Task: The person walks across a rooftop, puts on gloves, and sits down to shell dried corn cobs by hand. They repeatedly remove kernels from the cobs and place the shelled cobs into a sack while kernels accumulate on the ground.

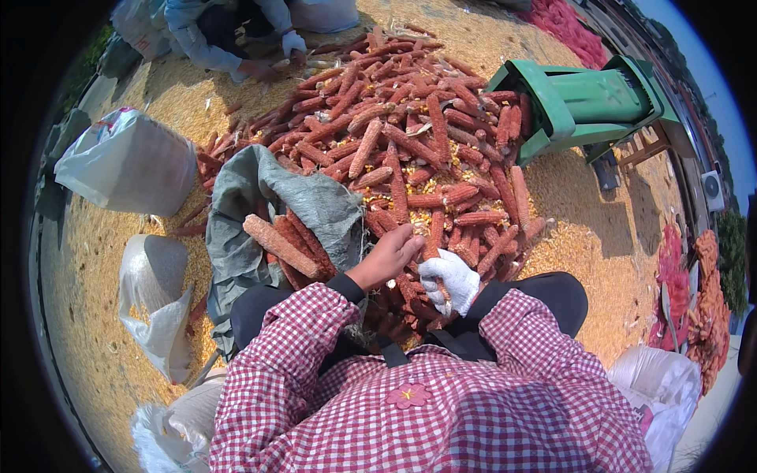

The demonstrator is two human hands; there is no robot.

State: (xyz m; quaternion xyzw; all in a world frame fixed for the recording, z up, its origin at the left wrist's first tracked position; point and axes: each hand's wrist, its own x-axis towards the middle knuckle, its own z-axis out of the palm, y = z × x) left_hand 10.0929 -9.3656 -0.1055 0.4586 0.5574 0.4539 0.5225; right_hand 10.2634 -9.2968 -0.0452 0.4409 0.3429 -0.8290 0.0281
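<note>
My left hand (389,257) is bare, its fingers bent and pressed together beside an upright red corn cob (436,230) in front of me. What it holds, if anything, is hidden. My right hand (449,281), in a white knit glove, is closed round a corn cob, of which little shows past the fingers. Both hands are close together over a large heap of red corn cobs (398,146), with loose yellow kernels scattered among them. Left of my hands, a grey-green woven sack (307,193) gapes with several cobs inside.
A green wheeled bin (591,98) lies on its side at the heap's right. White sacks (130,162) stand at left. Yellow kernels (599,292) cover the ground. At the far left a person (225,35) crouches, one hand gloved. Pink and orange netting (706,315) lies at right.
</note>
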